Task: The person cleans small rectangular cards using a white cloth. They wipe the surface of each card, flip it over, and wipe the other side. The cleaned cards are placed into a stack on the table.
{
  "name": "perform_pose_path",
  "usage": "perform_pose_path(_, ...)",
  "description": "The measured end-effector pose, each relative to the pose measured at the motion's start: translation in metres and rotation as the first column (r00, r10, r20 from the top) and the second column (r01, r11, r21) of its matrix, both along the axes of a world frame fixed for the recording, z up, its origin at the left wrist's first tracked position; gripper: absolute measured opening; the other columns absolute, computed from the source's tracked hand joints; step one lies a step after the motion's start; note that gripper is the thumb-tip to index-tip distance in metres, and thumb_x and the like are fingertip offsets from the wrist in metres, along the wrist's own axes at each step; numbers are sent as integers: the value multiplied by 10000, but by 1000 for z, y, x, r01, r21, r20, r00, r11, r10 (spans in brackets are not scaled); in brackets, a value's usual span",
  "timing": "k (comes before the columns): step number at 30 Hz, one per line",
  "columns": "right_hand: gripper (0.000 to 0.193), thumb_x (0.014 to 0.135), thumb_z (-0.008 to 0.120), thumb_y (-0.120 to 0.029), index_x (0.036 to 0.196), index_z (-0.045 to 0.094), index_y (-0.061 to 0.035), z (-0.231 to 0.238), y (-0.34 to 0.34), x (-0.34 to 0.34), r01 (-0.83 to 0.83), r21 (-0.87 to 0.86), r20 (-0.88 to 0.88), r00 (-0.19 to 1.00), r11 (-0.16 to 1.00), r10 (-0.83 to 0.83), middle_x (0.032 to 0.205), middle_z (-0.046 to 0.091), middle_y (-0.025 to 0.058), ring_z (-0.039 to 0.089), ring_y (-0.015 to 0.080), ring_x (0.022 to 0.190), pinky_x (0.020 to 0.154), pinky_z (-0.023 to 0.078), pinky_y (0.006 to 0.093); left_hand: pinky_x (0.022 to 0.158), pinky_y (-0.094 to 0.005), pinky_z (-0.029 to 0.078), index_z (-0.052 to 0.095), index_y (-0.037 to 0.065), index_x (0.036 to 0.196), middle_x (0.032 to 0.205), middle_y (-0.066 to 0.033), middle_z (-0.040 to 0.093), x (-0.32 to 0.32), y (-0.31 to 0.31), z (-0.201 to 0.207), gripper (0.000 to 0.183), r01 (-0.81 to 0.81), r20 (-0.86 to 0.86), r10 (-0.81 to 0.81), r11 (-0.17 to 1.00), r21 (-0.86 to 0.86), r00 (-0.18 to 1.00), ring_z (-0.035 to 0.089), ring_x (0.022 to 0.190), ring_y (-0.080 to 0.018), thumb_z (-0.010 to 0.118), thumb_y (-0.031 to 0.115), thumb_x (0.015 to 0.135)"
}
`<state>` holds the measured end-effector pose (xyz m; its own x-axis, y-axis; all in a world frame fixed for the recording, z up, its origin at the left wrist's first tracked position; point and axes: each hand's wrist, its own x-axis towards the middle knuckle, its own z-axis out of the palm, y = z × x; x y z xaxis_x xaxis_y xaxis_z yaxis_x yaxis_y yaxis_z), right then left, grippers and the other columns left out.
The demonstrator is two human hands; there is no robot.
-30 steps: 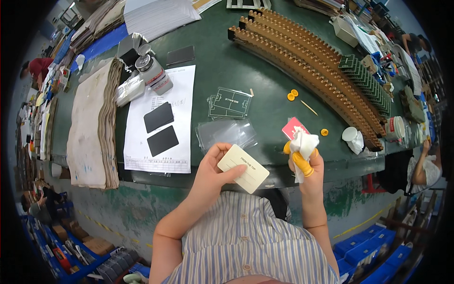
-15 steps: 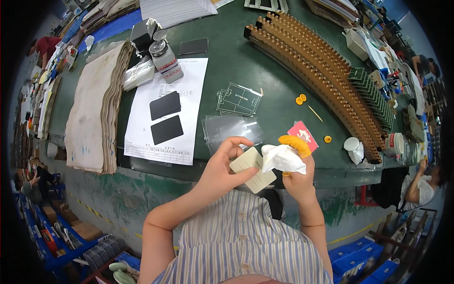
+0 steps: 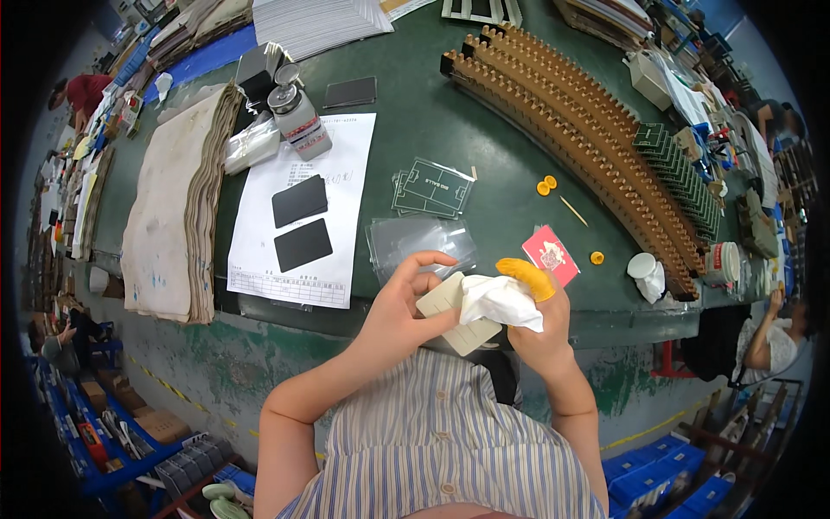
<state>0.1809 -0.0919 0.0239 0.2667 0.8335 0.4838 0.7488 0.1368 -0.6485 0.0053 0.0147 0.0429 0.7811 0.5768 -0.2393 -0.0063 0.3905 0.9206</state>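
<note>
My left hand (image 3: 399,304) grips a cream-coloured card (image 3: 467,339) by its left side, thumb on its face. Pressed over the card's upper right part is a crumpled white cloth (image 3: 501,303), which my right hand (image 3: 543,333) holds. A yellow finger cot (image 3: 526,275) covers a finger of that hand. Just beyond the hands, several clear plastic sleeves (image 3: 424,242) lie on the table. A pink card (image 3: 551,254) rests beyond my right hand. Dark green cards with white lines (image 3: 435,188) sit farther off.
On the left, black cards (image 3: 303,245) lie on a printed sheet (image 3: 337,268), near a metal-topped bottle (image 3: 300,121) and a stack of stained boards (image 3: 169,208). Curved slotted wooden racks (image 3: 562,112) span the right, holding green cards (image 3: 679,182). A white-lidded jar (image 3: 720,262) stands near the edge.
The white cloth has moved left and slightly down, onto the card, covering more of its face. My left hand still holds the card in nearly the same place.
</note>
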Motion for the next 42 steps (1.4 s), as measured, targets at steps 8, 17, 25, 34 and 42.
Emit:
perform_pose_path(8, 371, 676, 674, -20, 1043, 618, -28, 1, -11, 4, 22, 6, -51, 998, 1000, -22, 799, 575, 97, 550, 277, 676, 601, 427, 354, 741, -243, 503, 433, 58, 1218, 965, -62, 610, 4, 6, 12, 504, -62, -3, 62, 998, -8, 998, 601, 898, -118, 688, 15, 786)
perform_pose_path(17, 372, 666, 644, 25, 1035, 615, -8, -9, -24, 10, 87, 37, -126, 989, 996, -82, 825, 592, 119, 566, 281, 693, 625, 438, 331, 653, -201, 510, 460, 55, 1189, 965, -35, 596, 7, 12, 15, 469, -161, -2, 161, 987, -22, 987, 599, 872, -87, 694, 28, 784)
perform_pose_path(25, 359, 897, 549, -80, 1238, 486, 13, -19, -36, 9, 39, -21, -368, 929, 999, -44, 1165, 562, 132, 565, 199, 989, 873, 419, 299, 722, -222, 514, 454, 40, 1190, 988, -34, 571, 11, 14, 9, 460, -195, 6, 197, 975, -104, 980, 591, 884, -90, 684, 18, 792)
perform_pose_path(34, 603, 825, 659, -27, 1347, 361, -74, -11, -16, -22, -19, 52, -899, 435, 998, 55, 1141, 554, 49, 425, 28, 769, 742, 375, 182, 779, -229, 497, 437, 55, 1199, 994, -37, 556, 11, 8, 3, 487, -175, 63, 179, 983, -57, 982, 573, 918, -94, 673, -32, 783)
perform_pose_path(42, 601, 822, 674, -21, 1333, 359, -68, -8, -5, -30, 23, -35, -903, 427, 999, -41, 996, 537, 7, 521, 62, 856, 762, 441, 213, 775, -220, 478, 500, 45, 1115, 948, -16, 551, 10, 4, 6, 372, -21, 11, 23, 994, -108, 1000, 571, 884, -82, 680, 0, 793)
